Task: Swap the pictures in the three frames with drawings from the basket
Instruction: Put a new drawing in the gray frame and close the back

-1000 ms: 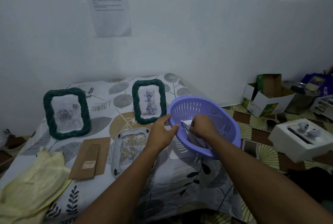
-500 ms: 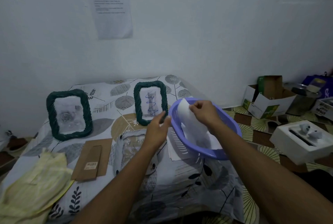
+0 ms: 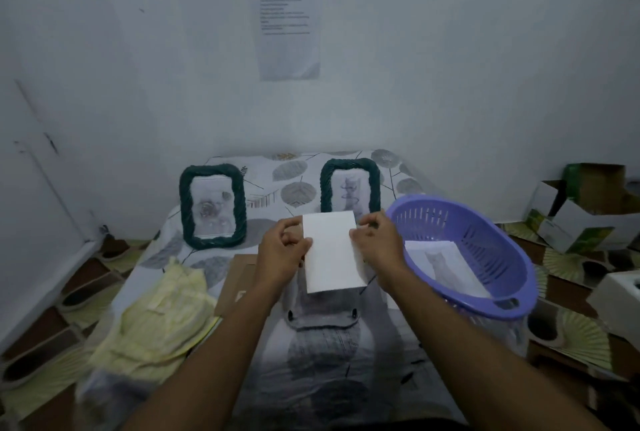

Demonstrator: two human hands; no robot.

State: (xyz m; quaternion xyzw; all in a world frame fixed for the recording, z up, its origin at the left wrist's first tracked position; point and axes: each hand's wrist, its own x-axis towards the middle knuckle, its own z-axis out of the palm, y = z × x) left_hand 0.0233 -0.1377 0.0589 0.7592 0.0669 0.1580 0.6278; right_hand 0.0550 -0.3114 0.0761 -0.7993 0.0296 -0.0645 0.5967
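Drawing [image 3: 330, 252] is pinched by fingers [image 3: 298, 242] of left hand [image 3: 280, 252] and right hand [image 3: 379, 245].

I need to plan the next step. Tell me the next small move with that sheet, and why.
Probably lower the sheet onto the frame lying flat just below it. Both the left hand and right hand pinch its side edges, its blank side faces the camera, and the brown backing board lies beside the frame.

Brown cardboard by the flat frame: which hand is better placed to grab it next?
Left, likely. The left hand is nearest the brown cardboard, while the right hand sits across the white sheet, beside the basket. Both pinch the sheet now.
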